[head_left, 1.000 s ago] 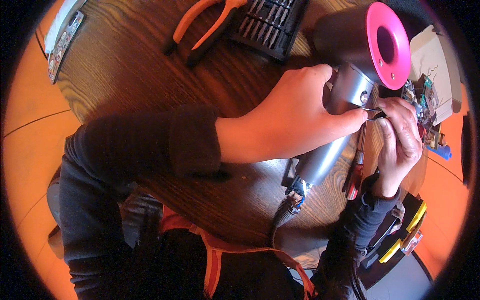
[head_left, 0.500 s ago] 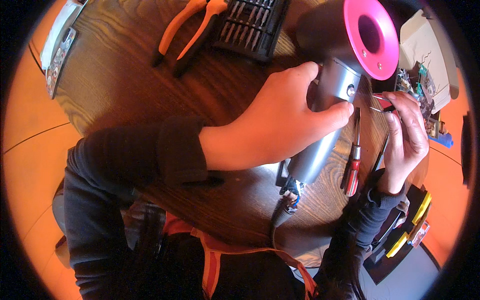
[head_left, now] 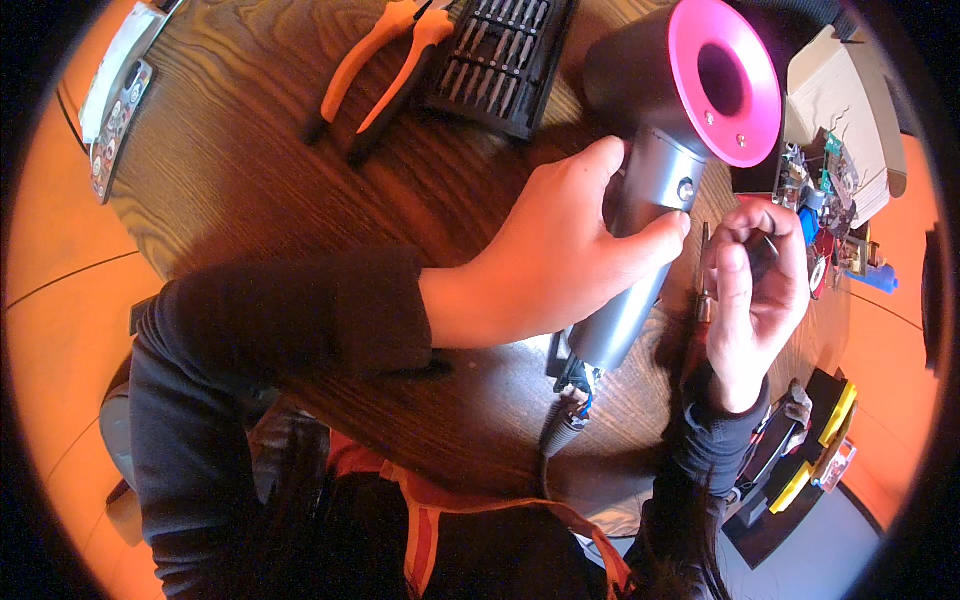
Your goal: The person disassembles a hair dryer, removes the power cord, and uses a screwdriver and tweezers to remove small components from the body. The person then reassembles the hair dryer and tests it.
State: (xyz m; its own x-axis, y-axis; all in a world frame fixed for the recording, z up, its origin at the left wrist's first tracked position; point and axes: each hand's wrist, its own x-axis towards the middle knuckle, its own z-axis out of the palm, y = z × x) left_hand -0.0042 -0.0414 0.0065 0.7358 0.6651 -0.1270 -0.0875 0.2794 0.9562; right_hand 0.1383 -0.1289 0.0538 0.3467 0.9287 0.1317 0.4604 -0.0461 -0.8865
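A grey hair dryer [head_left: 655, 175] with a pink ring [head_left: 685, 85] around its round opening stands tilted in front of me. My left hand [head_left: 560, 250] is closed around its handle, the thumb just below a small round button. Wires and a dark cable sleeve [head_left: 568, 425] come out of the handle's lower end. Right of the handle, my right hand [head_left: 755, 290] is curled, apart from the dryer. It holds tweezers [head_left: 769, 244], mostly hidden by the fingers. Partly behind that hand lies a screwdriver [head_left: 704, 305] with a red grip.
Orange-handled pliers [head_left: 375, 65] and a black case of screwdriver bits [head_left: 490, 75] lie at the back of the wooden table [head_left: 230, 130]. Circuit parts [head_left: 830, 185] and an open cardboard box [head_left: 850, 110] crowd the right edge. Yellow-and-black items [head_left: 800, 480] are lower right.
My right hand has drawn back toward me and left, its fingers curling so the tweezers no longer point at the handle. The hair dryer in my left hand has shifted slightly left.
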